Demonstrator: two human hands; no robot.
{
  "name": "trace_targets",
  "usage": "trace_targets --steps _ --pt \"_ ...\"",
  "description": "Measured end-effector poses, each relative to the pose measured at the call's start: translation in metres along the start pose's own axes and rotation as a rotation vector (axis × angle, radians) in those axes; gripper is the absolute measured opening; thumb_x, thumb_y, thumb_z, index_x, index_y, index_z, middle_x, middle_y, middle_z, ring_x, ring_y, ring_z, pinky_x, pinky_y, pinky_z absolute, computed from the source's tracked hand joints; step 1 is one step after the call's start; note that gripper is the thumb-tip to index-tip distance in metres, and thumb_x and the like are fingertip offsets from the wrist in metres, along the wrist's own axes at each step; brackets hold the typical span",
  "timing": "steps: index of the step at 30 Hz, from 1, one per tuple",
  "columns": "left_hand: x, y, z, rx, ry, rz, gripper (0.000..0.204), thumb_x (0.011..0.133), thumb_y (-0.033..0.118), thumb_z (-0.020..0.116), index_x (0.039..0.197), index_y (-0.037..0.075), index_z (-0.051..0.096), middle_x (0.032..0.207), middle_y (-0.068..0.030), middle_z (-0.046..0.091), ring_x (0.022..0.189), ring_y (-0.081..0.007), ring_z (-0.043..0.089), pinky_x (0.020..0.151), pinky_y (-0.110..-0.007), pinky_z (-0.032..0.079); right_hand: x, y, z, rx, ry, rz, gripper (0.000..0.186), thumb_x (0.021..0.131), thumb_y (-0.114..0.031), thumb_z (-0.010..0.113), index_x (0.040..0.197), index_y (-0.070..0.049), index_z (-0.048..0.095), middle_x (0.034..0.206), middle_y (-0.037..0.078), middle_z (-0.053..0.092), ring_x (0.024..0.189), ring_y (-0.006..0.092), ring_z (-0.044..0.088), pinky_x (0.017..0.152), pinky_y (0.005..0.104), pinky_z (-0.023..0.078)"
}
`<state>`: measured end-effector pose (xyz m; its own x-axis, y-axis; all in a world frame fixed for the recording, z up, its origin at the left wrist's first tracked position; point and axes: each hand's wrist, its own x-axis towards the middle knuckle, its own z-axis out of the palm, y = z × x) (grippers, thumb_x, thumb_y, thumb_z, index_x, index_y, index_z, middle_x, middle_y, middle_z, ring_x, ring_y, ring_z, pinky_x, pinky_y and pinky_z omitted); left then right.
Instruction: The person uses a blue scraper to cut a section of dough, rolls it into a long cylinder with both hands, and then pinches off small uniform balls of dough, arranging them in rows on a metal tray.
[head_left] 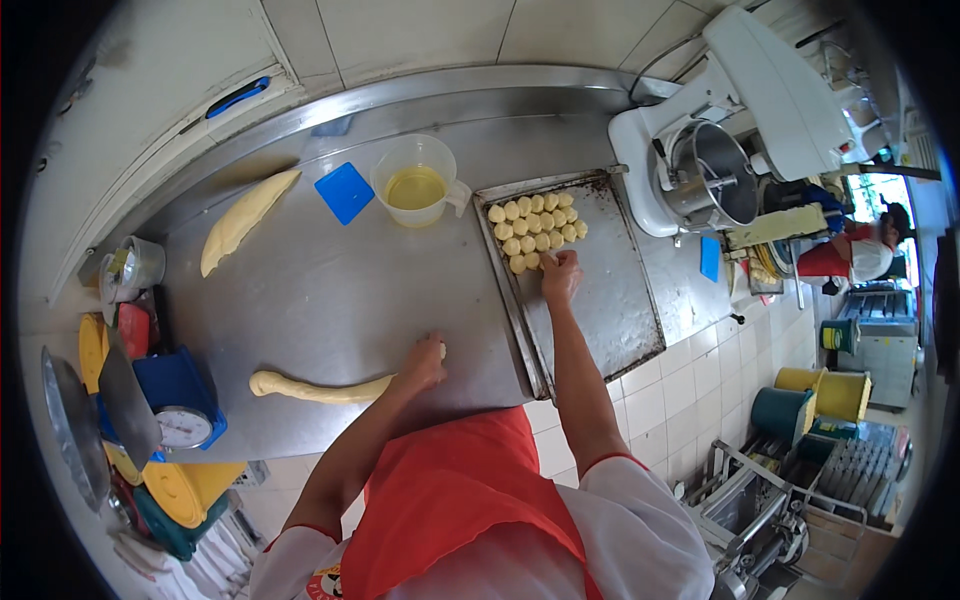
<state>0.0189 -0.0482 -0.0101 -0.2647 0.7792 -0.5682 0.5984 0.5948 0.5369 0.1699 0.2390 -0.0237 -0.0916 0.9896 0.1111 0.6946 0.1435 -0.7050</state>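
Observation:
A long rope of pale yellow dough (320,390) lies along the near side of the steel table, and my left hand (428,364) is closed around its right end. A bit of dough shows past those fingers. To the right, my right hand (562,278) reaches over a worn metal baking tray (610,320), its fingers pinched on a small dough ball at the end of the nearest row. Several rows of round dough balls (540,222) sit close together in the tray's far left part. My right fingers partly hide the ball they hold.
A larger dough slab (245,222), a blue scraper (344,193) and a jug of yellow liquid (415,190) stand toward the back. A stand mixer (710,160) is beyond the tray. At left are a dial scale (183,428) and bins. Another person (860,255) is far right.

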Motion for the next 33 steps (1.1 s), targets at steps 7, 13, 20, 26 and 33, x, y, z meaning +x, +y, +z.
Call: trace_targets --steps 7,13,20,26,33 --pt "-0.022 0.001 -0.014 -0.153 0.138 0.062 0.089 0.072 -0.001 0.070 0.147 0.003 0.022 0.116 -0.0299 0.059 0.112 -0.0465 0.057 0.096 -0.052 0.047 -0.065 -0.027 -0.019 -0.100 0.015 -0.192 0.043 0.080 -0.032 0.079 0.106 0.000 0.064 0.098 0.017 0.061 0.095 0.0374 0.061 0.084 0.0464 0.048" --pt "-0.040 0.000 -0.026 -0.293 0.167 0.155 0.072 0.072 0.013 0.078 0.133 -0.001 0.042 0.107 -0.0264 0.065 0.104 -0.0438 0.063 0.089 -0.050 0.051 -0.200 -0.085 -0.018 0.308 -0.980 -0.105 0.031 0.087 -0.018 0.068 0.114 -0.002 0.069 0.101 0.015 0.072 0.087 0.0228 0.069 0.076 0.0357 0.054" --pt "-0.048 0.019 -0.017 0.012 0.080 -0.020 0.025 0.081 0.021 0.065 0.096 0.002 0.070 0.101 -0.0224 0.070 0.097 -0.0394 0.068 0.082 -0.049 0.055 -0.232 -0.119 -0.028 -0.017 -0.553 -0.252 0.028 0.096 -0.025 0.059 0.098 0.001 0.070 0.089 0.023 0.070 0.075 0.0380 0.069 0.073 0.0410 0.055" --pt "-0.053 0.032 -0.032 0.201 -0.037 0.066 0.023 0.081 0.017 0.061 0.095 0.003 0.073 0.097 -0.0172 0.073 0.093 -0.0373 0.070 0.081 -0.046 0.057 -0.220 -0.099 -0.044 -0.203 -0.746 -0.360 0.036 0.097 -0.032 0.056 0.088 0.001 0.068 0.085 0.022 0.068 0.074 0.0393 0.065 0.070 0.0424 0.052" --pt "-0.027 0.022 -0.058 -0.029 0.103 -0.202 0.033 0.071 0.012 0.067 0.102 0.001 0.070 0.100 -0.0206 0.072 0.095 -0.0387 0.069 0.083 -0.046 0.056 -0.129 0.002 -0.080 0.691 -0.704 0.160 0.025 0.095 -0.023 0.062 0.099 0.001 0.070 0.082 0.004 0.069 0.063 0.0137 0.060 0.058 0.0319 0.049"
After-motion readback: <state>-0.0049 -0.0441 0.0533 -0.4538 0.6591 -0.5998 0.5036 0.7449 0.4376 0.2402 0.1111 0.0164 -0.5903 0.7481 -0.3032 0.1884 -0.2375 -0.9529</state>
